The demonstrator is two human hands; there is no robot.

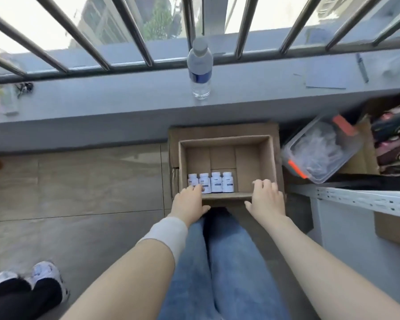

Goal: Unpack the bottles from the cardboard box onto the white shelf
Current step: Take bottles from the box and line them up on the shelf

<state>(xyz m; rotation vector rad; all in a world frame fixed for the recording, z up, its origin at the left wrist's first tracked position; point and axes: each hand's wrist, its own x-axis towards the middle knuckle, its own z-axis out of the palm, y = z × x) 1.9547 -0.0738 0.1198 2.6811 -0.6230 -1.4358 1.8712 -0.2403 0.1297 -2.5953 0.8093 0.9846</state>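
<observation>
An open cardboard box (266, 158) stands on the floor under the window ledge. Several small white bottles (216, 184) with pale labels stand in a row against its near wall, at the left. My left hand (189, 200) reaches over the near rim, its fingertips at the two leftmost bottles; whether it grips one is hidden. My right hand (267, 196) rests on the near right rim with fingers spread, holding nothing. The white shelf (365, 199) juts in from the right, beside the box.
A water bottle (199, 68) stands on the grey window ledge (125, 105) below metal bars. A clear plastic tub (321, 150) with orange clips leans right of the box. Another person's shoes (45, 274) are at the lower left. My jeans fill the lower middle.
</observation>
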